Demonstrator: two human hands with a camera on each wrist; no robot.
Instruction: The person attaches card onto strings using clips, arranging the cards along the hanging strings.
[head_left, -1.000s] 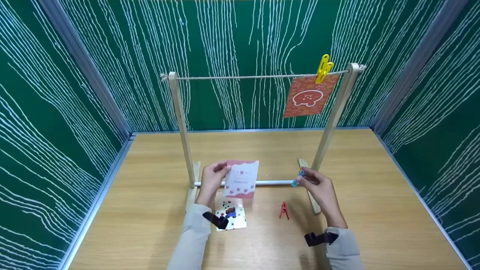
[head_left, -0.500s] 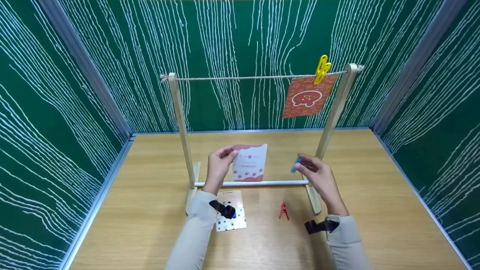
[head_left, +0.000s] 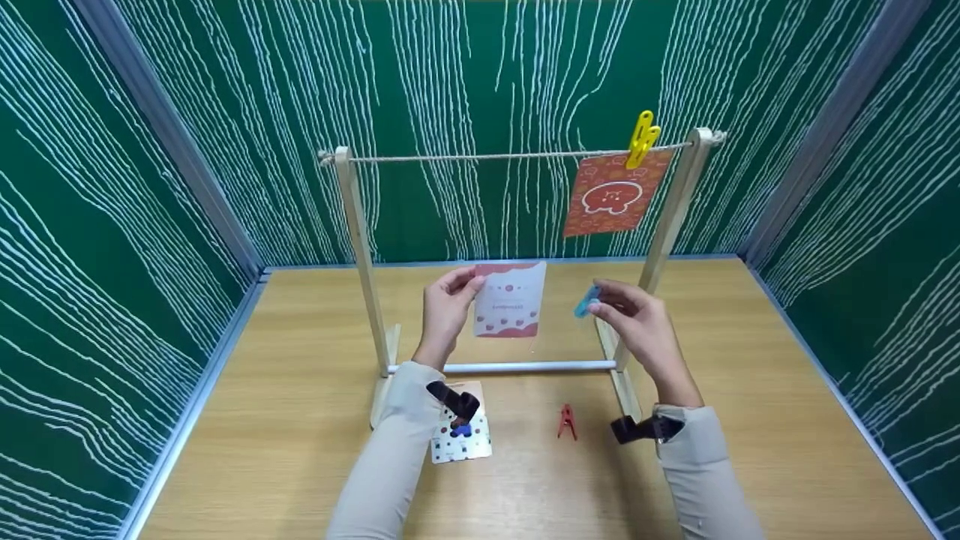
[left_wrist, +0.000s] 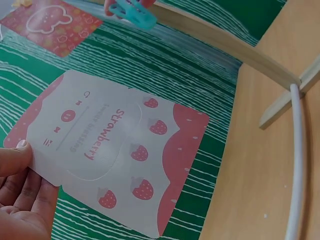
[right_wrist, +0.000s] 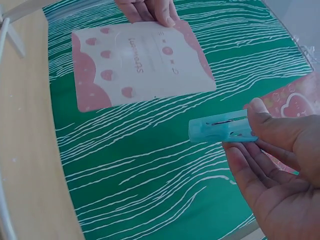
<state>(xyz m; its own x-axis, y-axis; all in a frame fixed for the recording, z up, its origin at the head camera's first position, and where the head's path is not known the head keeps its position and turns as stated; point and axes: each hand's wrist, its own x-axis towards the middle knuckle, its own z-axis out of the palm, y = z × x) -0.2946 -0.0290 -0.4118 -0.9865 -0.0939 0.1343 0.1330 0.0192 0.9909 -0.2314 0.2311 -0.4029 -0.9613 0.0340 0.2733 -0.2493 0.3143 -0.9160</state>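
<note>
My left hand (head_left: pixel 448 311) pinches the upper left corner of a pink and white card (head_left: pixel 510 300) printed with strawberries. In the left wrist view the word "strawberry" shows on that card (left_wrist: pixel 110 145). My right hand (head_left: pixel 637 326) holds a light blue clothespin (head_left: pixel 587 301) between thumb and fingers, to the right of the card. Its closed end points away from the fingers in the right wrist view, where the blue clothespin (right_wrist: pixel 217 129) is near. Both hands are below a rope (head_left: pixel 465 157) strung between two wooden posts. From the rope hangs a red-orange card (head_left: pixel 611 199), clipped by a yellow clothespin (head_left: pixel 642 141).
A white card with a cartoon figure (head_left: pixel 472 442) lies on the table, partly behind my left wrist. To its right is a red clothespin (head_left: pixel 567 422). A white bar (head_left: pixel 532 367) joins the bases of the wooden posts (head_left: pixel 362 262). Green walls stand behind and beside.
Both hands have risen and moved away from me, carrying the strawberry card and the blue clothespin. The card has also shifted right, past the white bar. More of the cartoon card shows.
</note>
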